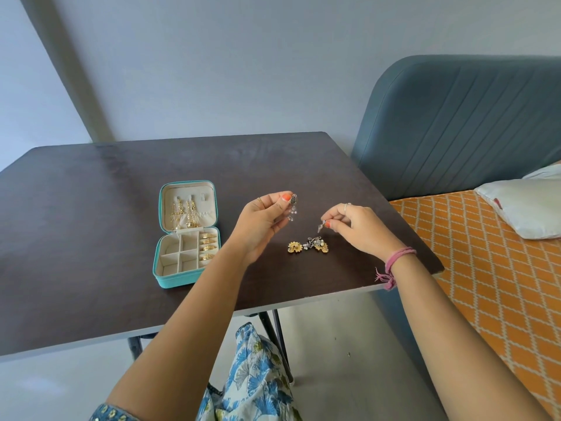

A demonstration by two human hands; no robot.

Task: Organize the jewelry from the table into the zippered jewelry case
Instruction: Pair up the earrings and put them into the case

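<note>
A teal zippered jewelry case (170, 279) lies open on the dark table (91, 208). Gold dangling earrings (185, 214) hang in its lid, and gold rings (209, 246) fill the right-hand slots of its base. My left hand (262, 220) pinches a silver earring with pearl drops (294, 206), raised above the table. My right hand (355, 224) pinches a small silver piece (321, 226) just above the tabletop. Below my hands, gold flower-shaped earrings (294, 247) and a silver pearl piece (312, 242) lie together on the table.
A bed with an orange patterned sheet (485, 268), a white pillow (528, 212) and a blue-grey padded headboard (470, 123) stands right of the table. The table's front edge runs near my forearms. The case's left compartments hold nothing.
</note>
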